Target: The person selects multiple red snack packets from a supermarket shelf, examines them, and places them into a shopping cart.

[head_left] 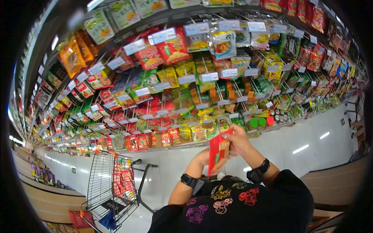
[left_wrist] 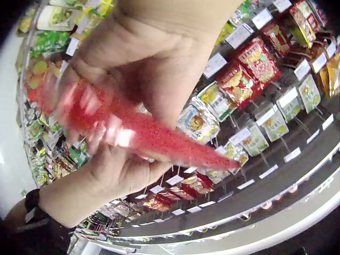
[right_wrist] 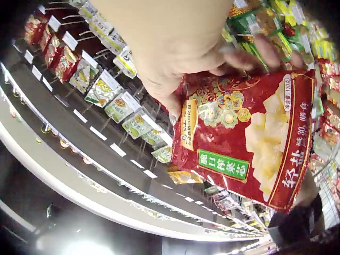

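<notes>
Red packet (head_left: 218,153): before my black shirt (head_left: 256,206), between both grips
Right grip (head_left: 237,140): pinching the packet's edge
Left grip (head_left: 201,157): holding its other side
Cart (head_left: 112,153): to my left

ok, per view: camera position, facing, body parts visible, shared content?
Head: worn on the head, facing forward and down at the red packet, displayed packs, cart; left hand, right hand, forearms, black shirt show.
Left wrist: worn there, facing the packet, blurred and near edge-on; both hands show.
Right wrist: worn there, facing the packet's printed side; right hand and other arm's dark wristband show.
Shared by the wrist views: packet, right hand.
</notes>
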Action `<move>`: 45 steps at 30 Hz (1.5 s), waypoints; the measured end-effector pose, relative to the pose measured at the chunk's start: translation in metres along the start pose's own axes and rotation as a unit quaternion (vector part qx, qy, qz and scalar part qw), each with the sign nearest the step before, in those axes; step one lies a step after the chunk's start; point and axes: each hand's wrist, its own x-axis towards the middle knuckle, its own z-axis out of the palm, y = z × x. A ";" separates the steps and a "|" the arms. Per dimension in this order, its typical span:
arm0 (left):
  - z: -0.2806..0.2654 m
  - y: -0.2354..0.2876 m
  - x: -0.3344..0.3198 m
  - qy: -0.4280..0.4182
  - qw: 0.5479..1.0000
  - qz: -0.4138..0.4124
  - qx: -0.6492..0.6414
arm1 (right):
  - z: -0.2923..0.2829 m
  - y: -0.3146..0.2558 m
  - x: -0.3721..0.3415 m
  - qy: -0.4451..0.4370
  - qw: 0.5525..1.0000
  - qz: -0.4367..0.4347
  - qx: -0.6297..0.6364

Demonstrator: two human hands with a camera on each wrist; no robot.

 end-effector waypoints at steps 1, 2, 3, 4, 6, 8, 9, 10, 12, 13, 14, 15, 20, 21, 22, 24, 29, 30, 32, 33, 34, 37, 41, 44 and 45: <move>0.008 0.015 -0.002 0.047 0.999 -0.018 -0.012 | -0.017 -0.004 0.006 0.030 0.999 0.007 -0.032; 0.016 0.031 -0.004 0.095 0.995 -0.035 -0.026 | -0.024 -0.006 0.013 0.048 0.998 -0.023 -0.029; -0.003 0.034 0.008 0.066 0.997 -0.032 0.007 | -0.026 -0.008 0.021 0.065 0.996 -0.054 -0.028; 0.002 0.052 0.011 0.110 0.980 -0.015 0.164 | -0.022 -0.014 0.028 0.079 0.993 -0.073 -0.044; 0.012 0.069 0.012 0.097 0.987 0.114 0.064 | -0.016 -0.032 0.038 0.093 0.989 -0.086 -0.075; 0.011 0.084 0.010 0.098 0.963 0.174 0.180 | -0.016 -0.039 0.064 0.094 0.980 -0.121 -0.129; 0.020 0.093 0.012 0.107 0.947 0.207 0.221 | -0.015 -0.038 0.074 0.093 0.974 -0.136 -0.158; 0.016 0.097 0.020 0.163 0.915 0.236 0.285 | -0.009 -0.039 0.081 0.084 0.974 -0.137 -0.162; 0.006 0.114 0.031 0.226 0.866 0.287 0.342 | 0.012 -0.045 0.101 0.052 0.973 -0.145 -0.171; 0.002 0.126 0.031 0.236 0.859 0.305 0.336 | 0.019 -0.047 0.110 0.041 0.974 -0.139 -0.171; -0.002 0.137 0.030 0.246 0.852 0.324 0.331 | 0.026 -0.047 0.120 0.029 0.975 -0.135 -0.171; -0.002 0.149 0.029 0.252 0.856 0.334 0.303 | 0.036 -0.050 0.130 0.018 0.976 -0.134 -0.171; -0.010 0.218 0.026 0.287 0.838 0.370 0.280 | 0.075 -0.053 0.181 -0.002 0.965 -0.128 -0.229; -0.012 0.234 0.023 0.291 0.824 0.377 0.306 | 0.082 -0.053 0.193 -0.009 0.966 -0.130 -0.222; -0.011 0.247 0.022 0.274 0.821 0.394 0.308 | 0.089 -0.053 0.207 -0.016 0.968 -0.134 -0.213; -0.012 0.276 0.019 0.266 0.799 0.413 0.347 | 0.116 -0.059 0.226 -0.045 0.974 -0.142 -0.169; -0.022 0.336 0.018 0.278 0.681 0.445 0.511 | 0.141 -0.059 0.274 -0.050 0.970 -0.174 -0.161; -0.022 0.344 0.023 0.261 0.691 0.458 0.494 | 0.145 -0.060 0.277 -0.043 0.969 -0.195 -0.148; -0.024 0.355 0.033 0.235 0.687 0.498 0.474 | 0.146 -0.065 0.283 -0.012 0.951 -0.247 -0.187; -0.025 0.360 0.038 0.223 0.685 0.516 0.463 | 0.146 -0.070 0.286 -0.010 0.941 -0.255 -0.221; -0.022 0.364 0.041 0.211 0.691 0.526 0.449 | 0.146 -0.077 0.288 -0.007 0.931 -0.262 -0.252; -0.015 0.377 0.040 0.236 0.695 0.490 0.470 | 0.150 -0.085 0.297 0.015 0.925 -0.276 -0.262; -0.014 0.392 0.053 0.215 0.642 0.585 0.446 | 0.162 -0.090 0.316 0.008 0.917 -0.333 -0.219; -0.019 0.403 0.051 0.213 0.680 0.546 0.441 | 0.167 -0.089 0.322 0.021 0.918 -0.357 -0.172; -0.021 0.405 0.055 0.204 0.668 0.559 0.447 | 0.165 -0.090 0.324 0.002 0.920 -0.347 -0.182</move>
